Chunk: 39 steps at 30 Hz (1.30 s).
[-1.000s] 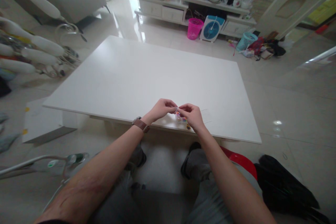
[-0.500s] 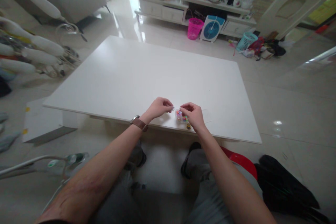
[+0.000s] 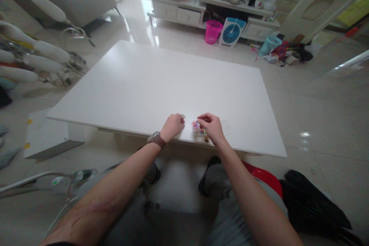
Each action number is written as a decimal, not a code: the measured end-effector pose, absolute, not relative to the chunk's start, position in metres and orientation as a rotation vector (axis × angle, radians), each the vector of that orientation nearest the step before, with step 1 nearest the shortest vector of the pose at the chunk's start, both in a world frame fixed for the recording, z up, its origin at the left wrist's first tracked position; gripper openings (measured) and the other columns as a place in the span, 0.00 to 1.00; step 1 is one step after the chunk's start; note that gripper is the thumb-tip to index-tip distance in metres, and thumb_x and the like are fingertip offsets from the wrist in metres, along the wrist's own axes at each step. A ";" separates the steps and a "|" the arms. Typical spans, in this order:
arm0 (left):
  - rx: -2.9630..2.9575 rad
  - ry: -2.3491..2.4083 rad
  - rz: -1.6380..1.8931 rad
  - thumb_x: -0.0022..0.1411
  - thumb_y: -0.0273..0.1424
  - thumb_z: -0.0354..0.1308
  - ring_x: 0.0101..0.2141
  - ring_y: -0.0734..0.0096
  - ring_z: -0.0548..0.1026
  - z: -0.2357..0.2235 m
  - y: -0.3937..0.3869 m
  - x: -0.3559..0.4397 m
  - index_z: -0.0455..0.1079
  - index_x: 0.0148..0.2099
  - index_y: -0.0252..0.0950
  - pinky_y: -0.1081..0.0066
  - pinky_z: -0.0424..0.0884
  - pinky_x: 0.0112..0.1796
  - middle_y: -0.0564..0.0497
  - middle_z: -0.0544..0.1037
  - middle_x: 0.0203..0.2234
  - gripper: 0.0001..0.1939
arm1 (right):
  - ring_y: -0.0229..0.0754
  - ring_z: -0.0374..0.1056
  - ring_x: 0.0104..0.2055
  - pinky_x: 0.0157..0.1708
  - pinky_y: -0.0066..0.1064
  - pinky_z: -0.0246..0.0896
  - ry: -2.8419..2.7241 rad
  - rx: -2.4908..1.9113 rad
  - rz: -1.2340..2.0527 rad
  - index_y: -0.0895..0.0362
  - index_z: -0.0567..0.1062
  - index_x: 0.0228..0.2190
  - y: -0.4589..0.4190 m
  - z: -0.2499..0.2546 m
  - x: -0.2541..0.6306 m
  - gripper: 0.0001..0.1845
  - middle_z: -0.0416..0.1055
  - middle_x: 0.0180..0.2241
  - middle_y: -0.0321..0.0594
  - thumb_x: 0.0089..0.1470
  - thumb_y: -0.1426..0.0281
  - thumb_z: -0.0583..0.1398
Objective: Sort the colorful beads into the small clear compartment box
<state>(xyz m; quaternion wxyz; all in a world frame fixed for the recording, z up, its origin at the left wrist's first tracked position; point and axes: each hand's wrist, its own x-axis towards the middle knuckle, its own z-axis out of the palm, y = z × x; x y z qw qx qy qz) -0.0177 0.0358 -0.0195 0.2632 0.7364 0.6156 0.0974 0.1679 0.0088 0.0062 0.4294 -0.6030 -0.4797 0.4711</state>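
My left hand [image 3: 172,125], wearing a watch on a brown strap, is turned down over the white table [image 3: 161,80] with its fingers curled. A small, clear or silvery looped thing [image 3: 183,116] shows at its fingertips; its kind is too small to make out. To the right, a small clear box [image 3: 195,131] holds several bright-coloured bits that look like beads. My right hand [image 3: 211,126] hovers at the box's right side, thumb and finger pinched together; anything between them is too small to name. A tiny brown-and-gold piece [image 3: 206,138] lies just below the box.
Right of my right hand, a thin transparent sheet or bag [image 3: 227,127] lies on the table. Beyond the table are a pink basket [image 3: 213,32], a blue-and-white fan [image 3: 231,32] and a low cabinet [image 3: 188,16]. A red stool [image 3: 265,177] is beside my right leg.
My left hand has drawn back to the left, away from the box, and rolled knuckles up, with the looped thing at its fingertips. My right hand has barely moved.
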 end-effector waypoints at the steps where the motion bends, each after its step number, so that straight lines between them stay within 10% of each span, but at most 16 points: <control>1: 1.999 1.670 0.260 0.58 0.24 0.58 0.38 0.62 0.79 -0.020 0.035 -0.018 0.80 0.36 0.35 0.69 0.71 0.42 0.44 0.83 0.33 0.10 | 0.38 0.67 0.25 0.27 0.30 0.63 -1.199 -1.503 1.175 0.57 0.79 0.28 0.009 0.006 0.168 0.12 0.74 0.24 0.37 0.42 0.61 0.66; 39: 2.024 1.778 0.070 0.59 0.32 0.65 0.39 0.58 0.79 -0.022 0.032 -0.023 0.80 0.40 0.35 0.66 0.71 0.42 0.39 0.83 0.36 0.07 | 0.38 0.66 0.25 0.27 0.29 0.63 -1.210 -1.500 1.197 0.56 0.79 0.26 0.009 0.008 0.167 0.11 0.73 0.23 0.36 0.41 0.62 0.65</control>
